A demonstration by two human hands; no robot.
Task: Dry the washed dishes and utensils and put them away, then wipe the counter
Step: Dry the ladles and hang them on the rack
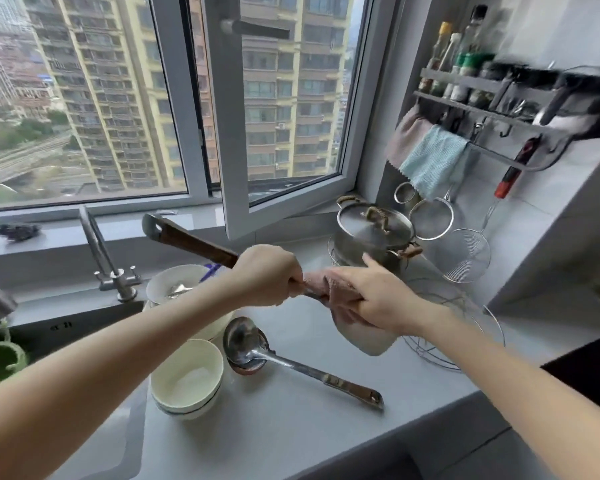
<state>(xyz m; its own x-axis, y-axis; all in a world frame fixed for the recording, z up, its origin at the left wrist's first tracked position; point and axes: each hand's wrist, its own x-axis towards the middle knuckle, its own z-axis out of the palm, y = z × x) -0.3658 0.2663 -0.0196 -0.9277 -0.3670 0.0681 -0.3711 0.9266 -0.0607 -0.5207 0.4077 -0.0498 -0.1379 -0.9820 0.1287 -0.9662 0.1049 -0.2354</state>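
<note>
Over the counter (pixel 309 427), left hand (pixel 267 275) clamps the wooden-handled utensil (pixel 191 239) steady; right hand (pixel 378 296) squeezes a pink cloth (pixel 362 337) round its far end to dry it.

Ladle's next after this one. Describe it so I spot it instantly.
On the grey counter below the window, just right of the stacked cream bowls, lies a long-handled steel ladle. Unlike the wooden-handled utensil wrapped in a pink cloth, it lies flat and untouched, cup facing up.
</note>
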